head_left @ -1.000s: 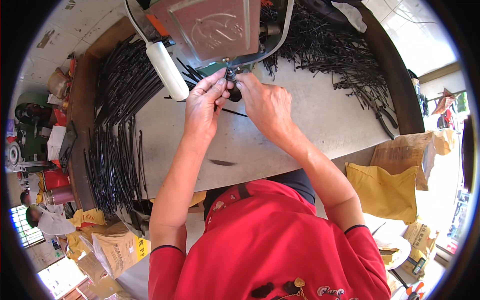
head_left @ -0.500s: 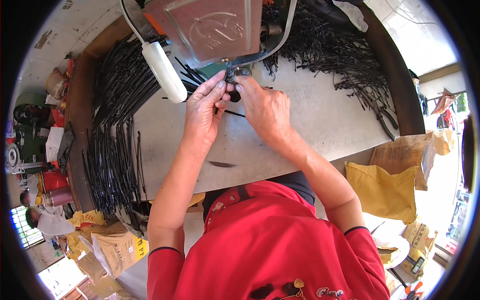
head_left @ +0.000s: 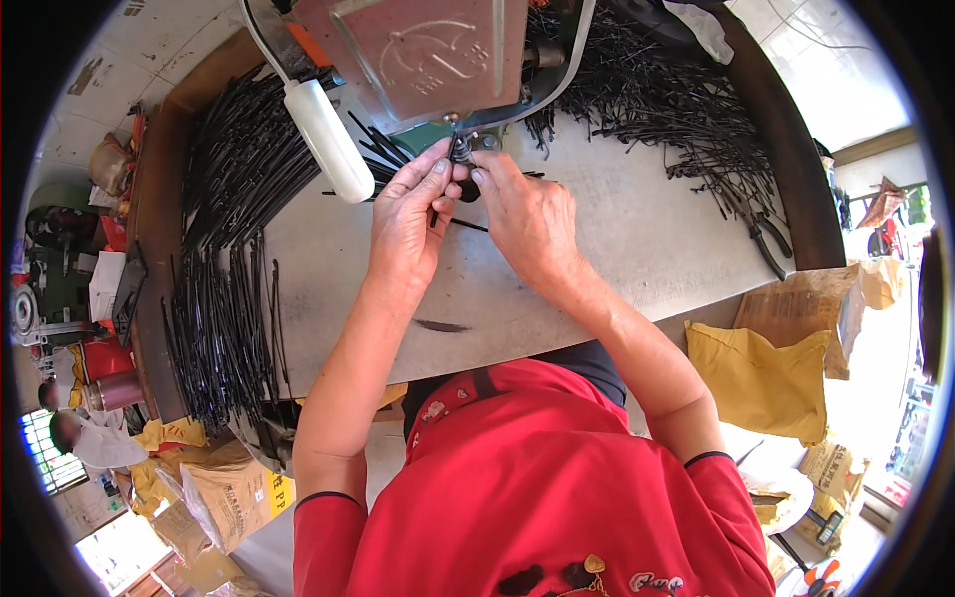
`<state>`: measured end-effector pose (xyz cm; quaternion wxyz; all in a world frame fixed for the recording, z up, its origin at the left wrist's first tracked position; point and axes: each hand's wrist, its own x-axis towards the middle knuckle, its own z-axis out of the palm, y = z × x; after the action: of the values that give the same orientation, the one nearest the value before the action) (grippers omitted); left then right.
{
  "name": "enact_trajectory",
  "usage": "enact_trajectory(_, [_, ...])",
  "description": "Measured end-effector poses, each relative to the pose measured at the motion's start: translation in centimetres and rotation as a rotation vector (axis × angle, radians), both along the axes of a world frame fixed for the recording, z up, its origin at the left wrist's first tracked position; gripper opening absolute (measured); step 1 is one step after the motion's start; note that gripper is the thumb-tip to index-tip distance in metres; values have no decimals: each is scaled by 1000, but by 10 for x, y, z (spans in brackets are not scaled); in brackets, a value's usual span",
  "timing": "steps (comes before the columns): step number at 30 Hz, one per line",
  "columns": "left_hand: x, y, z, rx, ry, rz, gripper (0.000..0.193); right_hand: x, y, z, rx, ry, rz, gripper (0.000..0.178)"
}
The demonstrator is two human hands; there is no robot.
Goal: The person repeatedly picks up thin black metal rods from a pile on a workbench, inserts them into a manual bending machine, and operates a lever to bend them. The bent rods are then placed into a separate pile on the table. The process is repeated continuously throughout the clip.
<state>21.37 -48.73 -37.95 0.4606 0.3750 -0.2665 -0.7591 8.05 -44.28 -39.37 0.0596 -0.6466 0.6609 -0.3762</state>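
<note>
While your left hand (head_left: 406, 214) pinches a slim black rod (head_left: 434, 219) near the machine housing (head_left: 423, 60), it seems light and stiff; hold it near its end; whether your right hand (head_left: 537, 211) clamps anything, I cannot tell.

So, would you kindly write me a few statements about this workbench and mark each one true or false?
1. The left hand and the right hand are close together, by the lower end of the pink-fronted machine. True.
2. The pliers lie at the left side of the tabletop. False: the pliers lie near its right edge.
3. Many long, thin black pieces lie along the left side of the tabletop. True.
4. The person's shirt is blue. False: the shirt is red.
5. A long white fixture on a cord hangs to the left of the machine. True.
</note>
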Motion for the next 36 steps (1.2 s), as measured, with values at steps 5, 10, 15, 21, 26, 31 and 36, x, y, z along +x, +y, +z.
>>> enact_trajectory(5, [-1, 1, 2, -29, -39, 5, 33, -1, -2, 0, -6, 7, 6, 18])
enact_trajectory(10, [-3, 2, 1, -44, -60, 19, 33, -2, -2, 3, -30, 3, 20, 18])
enact_trajectory(15, [-5, 5, 1, -25, -31, 42, 33, 0, 0, 2, -14, -31, 6, 18])
enact_trajectory(21, [-5, 4, -2, -37, -36, 46, 34, 1, 0, 5, 64, -38, 4, 16])
enact_trajectory(26, [2, -3, 11, -274, -412, -28, 26, 0, -4, 11, 181, 8, 20, 12])
enact_trajectory(31, [4, -4, 9, -251, -363, -31, 26, -4, -6, 1, 56, -129, 108, 12])
enact_trajectory(36, [4, -5, 14, -286, -461, -20, 25, -2, -2, 1, 60, -72, 73, 15])
